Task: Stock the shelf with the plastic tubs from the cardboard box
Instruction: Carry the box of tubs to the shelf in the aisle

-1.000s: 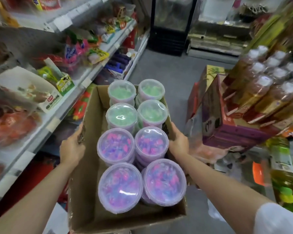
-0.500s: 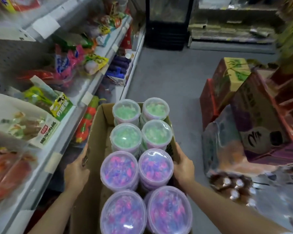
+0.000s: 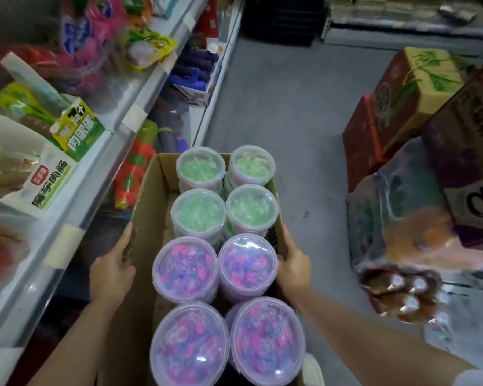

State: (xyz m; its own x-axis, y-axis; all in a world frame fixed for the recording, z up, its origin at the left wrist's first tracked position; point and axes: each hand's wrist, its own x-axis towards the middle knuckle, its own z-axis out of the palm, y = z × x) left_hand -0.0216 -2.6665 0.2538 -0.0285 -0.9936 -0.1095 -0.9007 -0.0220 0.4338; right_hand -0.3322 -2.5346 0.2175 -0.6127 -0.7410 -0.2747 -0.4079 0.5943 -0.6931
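I carry an open cardboard box (image 3: 147, 218) in front of me, above the aisle floor. Inside it stand several clear plastic tubs in two rows: green-filled tubs (image 3: 198, 210) at the far end, pink-and-purple tubs (image 3: 184, 267) nearer me. My left hand (image 3: 112, 274) grips the box's left wall. On the opposite side, my right hand (image 3: 293, 266) grips the right wall, fingers curled over the rim. The shelf (image 3: 95, 160) runs along my left, packed with snack bags.
Stacked red, yellow and purple cartons (image 3: 396, 107) and a wrapped bottle pack (image 3: 402, 218) crowd the right. Grey aisle floor (image 3: 285, 107) stretches ahead. Toys (image 3: 134, 168) and a box of blue items (image 3: 195, 73) fill the lower shelf.
The box has sunk lower and the view has tilted down and forward along the aisle. The bottles at right have slid out of sight. Both hands keep their hold.
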